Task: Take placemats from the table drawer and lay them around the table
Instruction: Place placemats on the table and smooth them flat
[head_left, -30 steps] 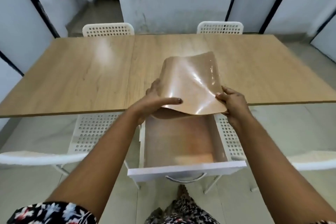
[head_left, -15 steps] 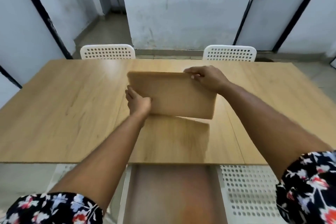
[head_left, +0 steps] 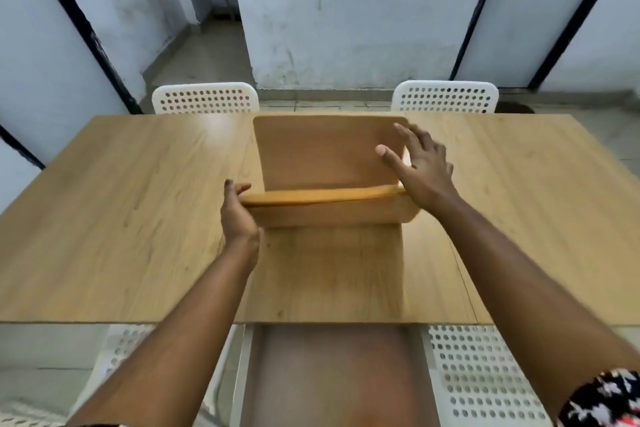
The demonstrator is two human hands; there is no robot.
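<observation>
At the centre of the frame a tan placemat curls above the wooden worktop, its far part reaching toward the upper edge of the worktop. The left hand has its fingers closed on the near left edge. The right hand lies spread, fingers loose, on the right side. The open drawer shows at the bottom centre.

Single head view, close above table, facing forward-down.
</observation>
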